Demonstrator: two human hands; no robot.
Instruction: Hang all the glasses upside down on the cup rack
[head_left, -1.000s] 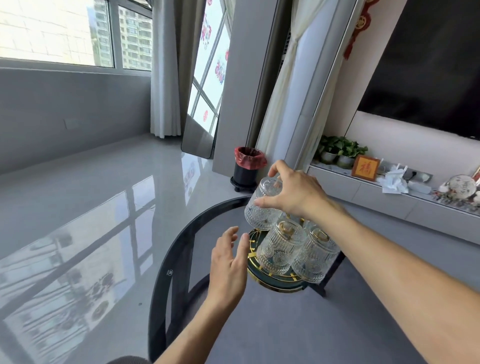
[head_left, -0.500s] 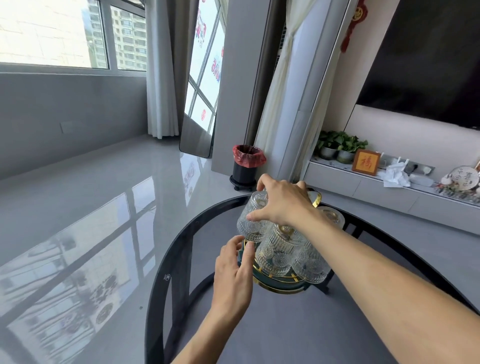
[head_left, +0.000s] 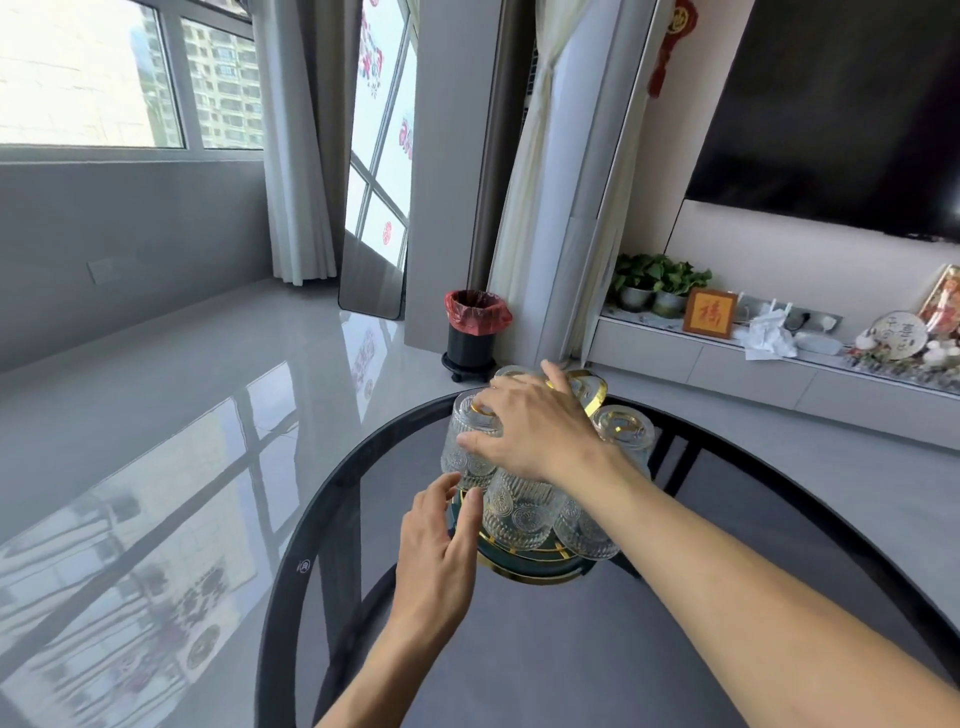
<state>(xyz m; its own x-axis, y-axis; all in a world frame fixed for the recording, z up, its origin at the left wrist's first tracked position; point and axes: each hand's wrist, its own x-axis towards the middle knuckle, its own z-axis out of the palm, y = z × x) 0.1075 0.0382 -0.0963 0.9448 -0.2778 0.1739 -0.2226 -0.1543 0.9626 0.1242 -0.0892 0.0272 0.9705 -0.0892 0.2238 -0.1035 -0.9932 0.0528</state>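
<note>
**Glass nearly seated on the rack**

An inverted embossed glass is gripped from above by the right hand at the cup rack's left side. The left hand is spread, grasping nothing, beside the rack base. If the peg is missed, neighbouring glasses could be knocked onto the glass surface.

Embossed clear glasses hang inverted on gold-rimmed rack.
</note>
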